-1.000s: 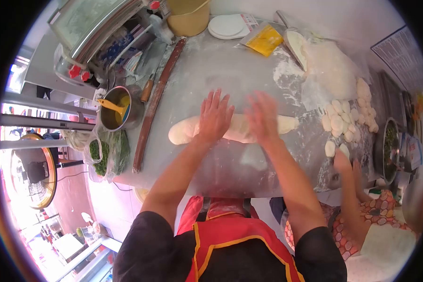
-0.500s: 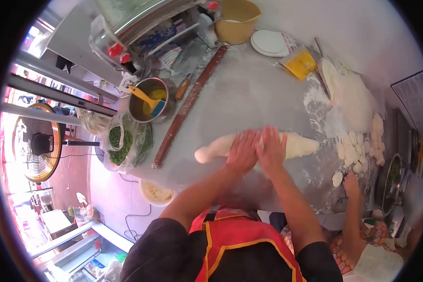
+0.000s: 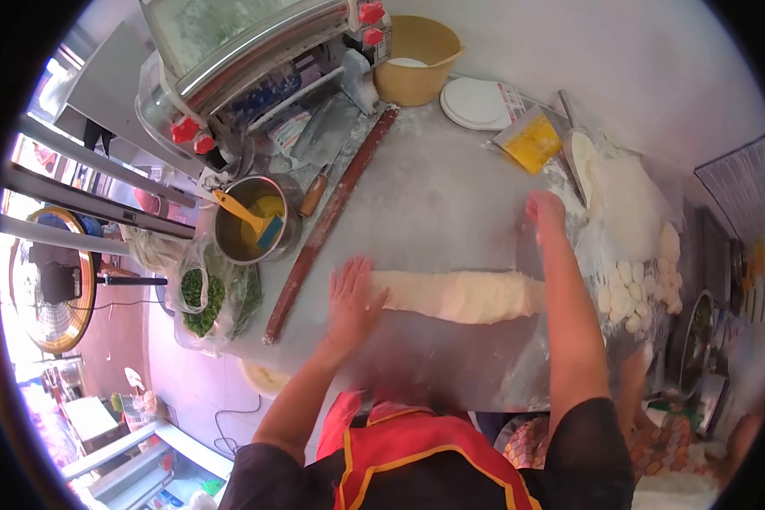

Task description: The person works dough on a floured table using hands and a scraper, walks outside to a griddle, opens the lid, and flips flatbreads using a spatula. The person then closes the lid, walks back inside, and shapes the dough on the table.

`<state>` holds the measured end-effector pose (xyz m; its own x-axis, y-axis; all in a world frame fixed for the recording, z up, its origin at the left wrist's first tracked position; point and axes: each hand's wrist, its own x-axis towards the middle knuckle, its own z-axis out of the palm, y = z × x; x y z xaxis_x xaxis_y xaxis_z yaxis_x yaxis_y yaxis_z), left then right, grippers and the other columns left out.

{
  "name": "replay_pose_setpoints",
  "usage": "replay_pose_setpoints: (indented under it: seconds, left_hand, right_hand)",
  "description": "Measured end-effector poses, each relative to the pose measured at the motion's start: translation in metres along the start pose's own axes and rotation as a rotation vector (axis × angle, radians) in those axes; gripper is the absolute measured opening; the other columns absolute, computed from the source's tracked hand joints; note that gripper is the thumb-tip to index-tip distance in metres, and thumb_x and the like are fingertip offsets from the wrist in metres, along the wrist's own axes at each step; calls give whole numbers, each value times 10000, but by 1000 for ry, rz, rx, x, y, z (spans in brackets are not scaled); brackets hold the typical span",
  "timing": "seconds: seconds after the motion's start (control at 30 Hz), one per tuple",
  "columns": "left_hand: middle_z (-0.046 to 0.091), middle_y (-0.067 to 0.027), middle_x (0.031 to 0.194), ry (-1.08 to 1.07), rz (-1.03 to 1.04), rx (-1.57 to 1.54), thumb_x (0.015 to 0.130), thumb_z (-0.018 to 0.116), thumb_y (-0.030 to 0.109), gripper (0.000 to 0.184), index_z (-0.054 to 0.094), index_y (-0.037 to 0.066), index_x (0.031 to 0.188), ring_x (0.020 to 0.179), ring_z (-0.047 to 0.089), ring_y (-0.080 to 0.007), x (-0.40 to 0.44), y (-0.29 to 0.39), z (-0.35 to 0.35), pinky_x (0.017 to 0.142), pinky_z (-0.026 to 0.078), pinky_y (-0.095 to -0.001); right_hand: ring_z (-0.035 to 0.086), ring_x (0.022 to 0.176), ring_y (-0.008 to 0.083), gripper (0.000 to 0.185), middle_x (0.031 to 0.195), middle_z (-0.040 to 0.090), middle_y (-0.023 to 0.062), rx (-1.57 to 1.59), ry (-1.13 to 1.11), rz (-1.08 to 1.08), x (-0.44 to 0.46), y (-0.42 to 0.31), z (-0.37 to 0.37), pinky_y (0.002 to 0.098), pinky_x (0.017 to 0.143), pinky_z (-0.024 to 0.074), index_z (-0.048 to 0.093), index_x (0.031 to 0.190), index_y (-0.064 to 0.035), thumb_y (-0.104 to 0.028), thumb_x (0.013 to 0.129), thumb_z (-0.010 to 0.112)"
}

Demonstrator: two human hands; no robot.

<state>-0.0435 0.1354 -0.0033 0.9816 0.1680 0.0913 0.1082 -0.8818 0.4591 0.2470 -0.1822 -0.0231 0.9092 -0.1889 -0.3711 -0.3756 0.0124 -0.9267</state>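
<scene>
A long flattened log of dough (image 3: pixel 459 295) lies crosswise on the grey worktop in the head view. At its left end rests my left hand (image 3: pixel 354 299), palm down with the fingers stretched out. Beyond the right part of the dough is my right hand (image 3: pixel 546 211), apart from it and close to the floury patch of the table. The fingers of that hand are curled together, and whatever they may hold is hidden. A long brown rolling pin (image 3: pixel 331 225) lies to the left of the dough.
A steel pot (image 3: pixel 291 223) with a brush and yellow liquid stands left, by a bag of chopped greens (image 3: pixel 204 302). Dough pieces (image 3: pixel 627 293), a white scale (image 3: pixel 472 104) and a yellow packet (image 3: pixel 534 144) lie right. A co-worker's arm (image 3: pixel 633 382) is at lower right.
Both hands were together on the middle of the dough. The left has moved to its left end, the right up and away to the right. The dough looks flatter and more even.
</scene>
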Motion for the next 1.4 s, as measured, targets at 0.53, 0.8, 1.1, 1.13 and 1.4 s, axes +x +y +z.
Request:
replay_pose_setpoints:
  seconds: [0.53, 0.8, 1.1, 1.13, 1.4]
  left_hand:
    - [489, -197, 1341, 9, -25, -69, 862, 626, 258, 543, 477, -19, 1304, 1297, 405, -363, 10, 16, -14, 1103, 273, -490]
    - [530, -172, 1276, -67, -120, -74, 832, 670, 373, 587, 517, 33, 1285, 1223, 466, -337, 24, 12, -21, 1043, 340, -460]
    - [567, -87, 1054, -126, 3, -59, 693, 768, 319, 497, 616, 161, 1138, 989, 526, -278, -1, 20, -22, 847, 404, -426]
    - [568, -84, 1055, -113, -5, -68, 691, 762, 287, 468, 620, 163, 1119, 981, 527, -273, -12, 23, -20, 831, 403, -420]
    - [573, -78, 1147, 86, -85, -85, 732, 687, 166, 349, 648, 183, 1078, 1003, 542, -287, -75, 49, -4, 814, 416, -404]
  right_hand:
    - [600, 895, 250, 587, 1053, 618, 117, -248, 433, 131, 178, -45, 56, 379, 704, 529, 550, 1168, 1, -418, 797, 726]
    - [626, 976, 245, 354, 1127, 612, 99, 422, -73, 123, 194, -30, 43, 369, 702, 570, 521, 1211, -57, -237, 922, 615]
    - [598, 1000, 136, 481, 1152, 620, 52, -314, -689, -167, 26, -69, 78, 270, 802, 497, 510, 1319, -47, -15, 846, 591]
    - [593, 998, 124, 498, 1153, 621, 48, -363, -750, -215, 25, -76, 95, 259, 815, 487, 510, 1326, -44, -9, 836, 589]
    - [579, 1063, 174, 596, 1205, 625, 91, -893, -1490, -498, -13, -61, 200, 295, 947, 440, 505, 1362, -95, -30, 783, 629]
